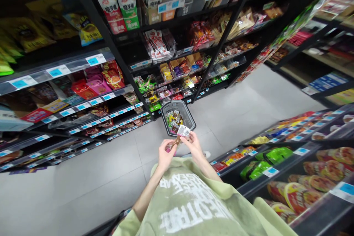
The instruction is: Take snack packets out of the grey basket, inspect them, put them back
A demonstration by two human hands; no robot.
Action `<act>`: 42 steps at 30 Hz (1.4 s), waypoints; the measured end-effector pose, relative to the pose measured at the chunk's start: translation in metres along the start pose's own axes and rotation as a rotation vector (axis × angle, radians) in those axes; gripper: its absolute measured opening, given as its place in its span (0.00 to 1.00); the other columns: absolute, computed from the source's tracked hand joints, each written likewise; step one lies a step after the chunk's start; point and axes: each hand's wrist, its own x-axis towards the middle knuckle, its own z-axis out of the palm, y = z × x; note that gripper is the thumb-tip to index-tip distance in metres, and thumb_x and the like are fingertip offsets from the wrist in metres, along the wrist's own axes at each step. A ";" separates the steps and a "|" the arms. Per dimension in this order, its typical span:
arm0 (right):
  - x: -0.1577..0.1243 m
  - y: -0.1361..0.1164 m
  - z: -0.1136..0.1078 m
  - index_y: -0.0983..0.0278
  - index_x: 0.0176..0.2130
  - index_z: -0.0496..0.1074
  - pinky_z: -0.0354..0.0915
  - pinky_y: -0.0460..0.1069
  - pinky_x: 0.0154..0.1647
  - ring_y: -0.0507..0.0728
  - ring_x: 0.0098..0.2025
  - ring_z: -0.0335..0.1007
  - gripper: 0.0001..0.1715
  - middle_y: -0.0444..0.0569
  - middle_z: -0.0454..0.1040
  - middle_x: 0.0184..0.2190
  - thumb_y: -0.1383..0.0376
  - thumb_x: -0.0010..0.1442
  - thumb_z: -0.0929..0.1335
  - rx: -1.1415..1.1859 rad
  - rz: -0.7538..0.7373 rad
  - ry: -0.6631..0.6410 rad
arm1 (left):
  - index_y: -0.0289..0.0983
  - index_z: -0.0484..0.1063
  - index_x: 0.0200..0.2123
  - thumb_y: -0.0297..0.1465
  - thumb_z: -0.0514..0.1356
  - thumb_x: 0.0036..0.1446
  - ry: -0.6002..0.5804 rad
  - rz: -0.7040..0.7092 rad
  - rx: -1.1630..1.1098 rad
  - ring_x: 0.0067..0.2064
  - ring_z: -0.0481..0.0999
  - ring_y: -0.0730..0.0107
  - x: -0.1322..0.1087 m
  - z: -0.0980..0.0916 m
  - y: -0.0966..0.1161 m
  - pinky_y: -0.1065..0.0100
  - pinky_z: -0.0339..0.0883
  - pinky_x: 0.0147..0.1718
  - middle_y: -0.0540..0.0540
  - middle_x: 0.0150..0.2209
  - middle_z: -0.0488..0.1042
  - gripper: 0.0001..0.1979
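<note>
I stand in a shop aisle. A small snack packet (181, 133), clear with a white label and brown contents, is held between both hands in front of my chest. My left hand (166, 155) pinches its lower end, and my right hand (193, 143) grips its upper end. Just beyond the hands, on the grey floor, sits a grey shopping basket (184, 110) with several small snack packets inside. I wear a pale green shirt (190, 202) with white lettering.
Black shelves of snacks (177, 70) line the aisle's left side, with blue price tags along their edges. On the right, lower shelves (290, 162) hold green bags and bowl noodles. A grey tiled floor (249, 114) runs between them.
</note>
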 end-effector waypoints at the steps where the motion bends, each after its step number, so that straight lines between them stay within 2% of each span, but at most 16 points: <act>1: 0.001 0.001 0.000 0.60 0.45 0.67 0.68 0.51 0.43 0.55 0.38 0.73 0.33 0.47 0.77 0.42 0.58 0.43 0.79 -0.015 0.026 0.026 | 0.37 0.79 0.41 0.32 0.65 0.56 0.031 0.063 0.055 0.41 0.76 0.66 0.000 -0.001 -0.001 0.67 0.70 0.41 0.44 0.40 0.75 0.09; 3: 0.001 0.001 0.000 0.60 0.44 0.66 0.67 0.50 0.36 0.55 0.34 0.73 0.34 0.46 0.77 0.37 0.57 0.41 0.79 -0.019 0.112 0.041 | 0.39 0.81 0.42 0.31 0.63 0.58 0.069 0.192 0.172 0.38 0.75 0.68 -0.001 -0.002 -0.004 0.68 0.69 0.39 0.45 0.39 0.73 0.09; 5: -0.002 -0.001 0.000 0.59 0.46 0.65 0.66 0.49 0.32 0.57 0.33 0.74 0.34 0.45 0.77 0.35 0.57 0.43 0.78 0.010 0.196 -0.025 | 0.41 0.81 0.43 0.29 0.61 0.61 0.087 0.314 0.270 0.37 0.73 0.70 -0.002 -0.003 -0.007 0.69 0.69 0.37 0.45 0.38 0.72 0.10; 9: -0.010 -0.007 0.002 0.57 0.51 0.70 0.69 0.51 0.36 0.58 0.37 0.76 0.32 0.47 0.79 0.41 0.60 0.47 0.76 0.087 0.243 -0.336 | 0.44 0.80 0.47 0.24 0.57 0.63 0.053 0.514 0.408 0.38 0.71 0.68 -0.002 -0.005 -0.010 0.69 0.68 0.35 0.46 0.36 0.70 0.16; 10: -0.011 -0.008 0.003 0.57 0.52 0.71 0.70 0.52 0.37 0.58 0.39 0.76 0.32 0.47 0.79 0.43 0.61 0.47 0.76 0.100 0.235 -0.386 | 0.44 0.79 0.49 0.22 0.56 0.62 0.026 0.538 0.443 0.39 0.71 0.67 -0.001 -0.005 -0.010 0.68 0.68 0.36 0.45 0.36 0.71 0.18; 12: -0.011 -0.007 0.003 0.56 0.52 0.73 0.70 0.51 0.37 0.58 0.42 0.76 0.31 0.47 0.79 0.45 0.60 0.47 0.76 0.114 0.218 -0.384 | 0.43 0.77 0.53 0.20 0.54 0.61 -0.040 0.546 0.501 0.42 0.70 0.64 -0.001 -0.005 -0.010 0.65 0.69 0.39 0.43 0.38 0.72 0.22; 15: -0.007 0.000 0.001 0.58 0.48 0.76 0.69 0.48 0.34 0.57 0.41 0.75 0.24 0.48 0.79 0.43 0.56 0.51 0.76 0.080 0.167 -0.252 | 0.42 0.72 0.58 0.20 0.54 0.60 -0.166 0.509 0.495 0.47 0.71 0.61 -0.002 -0.003 -0.006 0.59 0.70 0.46 0.41 0.44 0.74 0.25; 18: 0.000 0.005 -0.004 0.60 0.46 0.76 0.69 0.49 0.35 0.58 0.40 0.74 0.25 0.48 0.79 0.42 0.52 0.51 0.76 0.051 0.128 -0.121 | 0.42 0.69 0.61 0.25 0.59 0.60 -0.302 0.468 0.386 0.52 0.71 0.59 -0.005 0.000 0.004 0.56 0.68 0.53 0.40 0.51 0.74 0.25; 21: 0.002 0.004 -0.006 0.59 0.46 0.76 0.69 0.50 0.39 0.58 0.41 0.75 0.25 0.47 0.79 0.43 0.49 0.52 0.75 0.046 0.079 -0.098 | 0.42 0.72 0.57 0.28 0.58 0.63 -0.379 0.413 0.287 0.54 0.73 0.60 -0.009 0.003 0.015 0.57 0.66 0.57 0.40 0.51 0.75 0.20; 23: 0.001 0.002 -0.006 0.59 0.44 0.76 0.69 0.49 0.41 0.57 0.41 0.74 0.22 0.46 0.79 0.42 0.49 0.55 0.74 0.015 0.015 -0.115 | 0.41 0.75 0.53 0.30 0.56 0.65 -0.340 0.353 0.250 0.49 0.75 0.62 -0.009 0.005 0.018 0.60 0.69 0.52 0.40 0.48 0.76 0.15; 26: -0.002 0.000 -0.003 0.59 0.42 0.75 0.68 0.49 0.42 0.57 0.41 0.73 0.19 0.45 0.78 0.39 0.49 0.57 0.72 -0.047 -0.044 -0.142 | 0.39 0.75 0.48 0.33 0.58 0.64 -0.137 0.219 0.219 0.39 0.75 0.67 -0.006 0.006 0.016 0.67 0.72 0.40 0.43 0.41 0.73 0.11; 29: -0.003 -0.001 -0.002 0.60 0.40 0.74 0.66 0.48 0.39 0.56 0.37 0.71 0.20 0.44 0.77 0.35 0.48 0.57 0.72 -0.113 -0.066 -0.170 | 0.39 0.68 0.50 0.37 0.61 0.60 -0.026 0.035 0.135 0.31 0.72 0.72 -0.001 0.004 0.008 0.73 0.69 0.27 0.50 0.33 0.68 0.16; 33: -0.002 -0.002 -0.005 0.61 0.39 0.75 0.65 0.48 0.39 0.55 0.36 0.70 0.21 0.44 0.77 0.35 0.47 0.56 0.72 -0.137 -0.040 -0.208 | 0.39 0.62 0.54 0.44 0.64 0.57 -0.124 -0.205 -0.072 0.21 0.68 0.76 0.002 0.003 0.000 0.75 0.65 0.18 0.57 0.26 0.64 0.27; 36: -0.003 -0.003 -0.007 0.61 0.37 0.76 0.64 0.47 0.37 0.55 0.34 0.70 0.21 0.44 0.77 0.33 0.47 0.54 0.74 -0.147 0.030 -0.316 | 0.35 0.66 0.54 0.49 0.65 0.53 -0.201 -0.342 -0.215 0.21 0.68 0.74 0.003 0.004 -0.002 0.73 0.66 0.19 0.55 0.23 0.67 0.32; 39: -0.005 -0.003 -0.007 0.61 0.35 0.76 0.63 0.47 0.33 0.53 0.31 0.69 0.20 0.43 0.75 0.30 0.48 0.55 0.74 -0.130 0.121 -0.423 | 0.30 0.76 0.46 0.50 0.65 0.53 -0.228 -0.345 -0.232 0.20 0.65 0.76 0.004 0.005 -0.003 0.73 0.62 0.20 0.53 0.20 0.66 0.29; 42: -0.006 -0.002 -0.008 0.60 0.35 0.75 0.64 0.46 0.33 0.53 0.31 0.70 0.19 0.43 0.76 0.30 0.48 0.55 0.74 -0.092 0.173 -0.444 | 0.30 0.79 0.42 0.50 0.66 0.52 -0.200 -0.343 -0.239 0.21 0.63 0.77 0.006 0.005 -0.003 0.74 0.58 0.20 0.53 0.19 0.66 0.27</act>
